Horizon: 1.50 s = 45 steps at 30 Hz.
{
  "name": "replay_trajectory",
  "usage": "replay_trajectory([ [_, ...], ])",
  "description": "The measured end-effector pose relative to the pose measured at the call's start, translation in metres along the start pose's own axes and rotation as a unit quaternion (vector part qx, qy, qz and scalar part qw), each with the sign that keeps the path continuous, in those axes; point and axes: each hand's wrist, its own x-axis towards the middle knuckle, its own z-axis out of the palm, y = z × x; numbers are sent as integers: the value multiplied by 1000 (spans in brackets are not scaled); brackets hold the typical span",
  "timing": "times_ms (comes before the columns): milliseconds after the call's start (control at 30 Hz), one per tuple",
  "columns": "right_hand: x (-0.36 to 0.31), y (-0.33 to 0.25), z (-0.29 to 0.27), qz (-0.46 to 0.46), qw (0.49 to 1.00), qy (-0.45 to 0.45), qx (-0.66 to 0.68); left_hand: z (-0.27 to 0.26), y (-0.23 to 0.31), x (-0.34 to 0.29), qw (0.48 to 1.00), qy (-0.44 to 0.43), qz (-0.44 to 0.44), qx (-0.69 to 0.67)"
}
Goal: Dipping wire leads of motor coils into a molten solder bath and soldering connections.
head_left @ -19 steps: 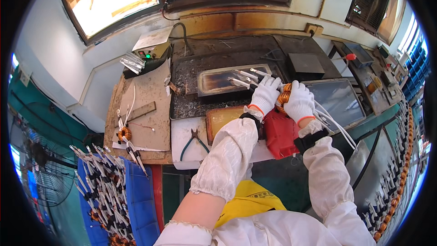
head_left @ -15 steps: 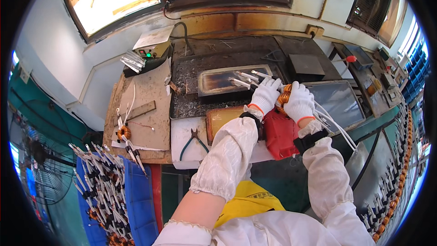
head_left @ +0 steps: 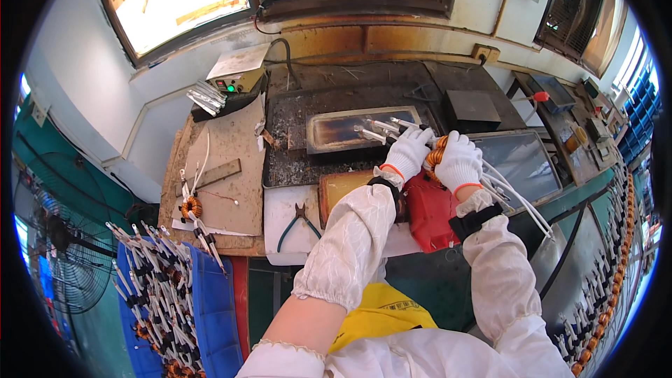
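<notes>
**Held Fast, Two-Handed, at Bench Height**

Clamped L & R, close together w/ only the winding betw.: in the gloved left hand, the black-sleeved roots of lugged leads; in the gloved right hand, the outer side of a copper-wound toroid coil. Fingertips partly hidden; can't tell exact hold there. Placed just above a red box; can't tell if touching.

Prob. heavy for its size, w/ most wt. in the ring. Likely stiff at the core, springier along the leads, a bit slick under knit gloves. Enamel prob. easy to scratch, so best kept off metal edges. Best taken round the outer turns, w/ a 2nd grip where leads exit; not by lead ends, apt to swing & strain the joints.

Out to L, w/ lug tips over a scorched rectangular pot, contact unclear. Out to R, trailing white leads. Farther off: shallow amber tray, pliers, spare coil on cardboard, blue crate full of similar pcs.
</notes>
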Motion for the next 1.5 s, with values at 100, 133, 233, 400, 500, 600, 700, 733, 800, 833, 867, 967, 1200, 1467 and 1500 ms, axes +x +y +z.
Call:
replay_trajectory([
  [100, 1, -1, -1, 3, 1000, -4, -7, 0, 0, 1, 1000, -15, -14, -11],
  [133, 1, -3, -2, -1, 1000, -1, -11, 0, -2, 0, 1000, -15, -15, -10],
  [233, 2, -5, -3, -4, 1000, 4, -17, 2, -6, -1, 1000, -7, -10, -14],
  [400, 4, -5, 0, -4, 1000, 7, -27, 4, -6, -2, 999, -14, -22, -25],
  [500, 2, -8, -6, -8, 1000, -1, -25, 4, -11, -3, 999, -42, 0, -5],
  [600, 3, -10, -8, -2, 1000, -12, -24, 1, -11, 0, 997, -73, -14, -21],
  [700, 5, -9, -8, 0, 999, -16, -31, -3, -6, 1, 996, -80, -12, -26],
  [733, 5, -9, -8, -1, 999, -18, -34, -6, -5, 1, 996, -81, -11, -26],
  [800, 6, -9, -7, -3, 999, -20, -36, -9, -4, 0, 995, -92, -17, -42],
  [833, 7, -10, -5, -6, 999, -17, -37, -10, -5, 0, 995, -92, -17, -41],
  [867, 7, -10, -4, -10, 999, -13, -38, -11, -6, -1, 996, -88, -7, -32],
  [967, 7, -13, -5, -12, 999, -16, -42, -12, -8, -1, 996, -93, 3, -9],
  [1200, 10, -12, -4, -5, 998, -26, -57, -17, -2, -1, 995, -99, 20, 17],
  [1467, 11, -15, -8, 5, 997, -42, -61, -14, -2, 1, 993, -115, -26, -32],
  [1500, 12, -15, -9, 5, 997, -43, -61, -16, -1, 1, 992, -119, -29, -36],
])
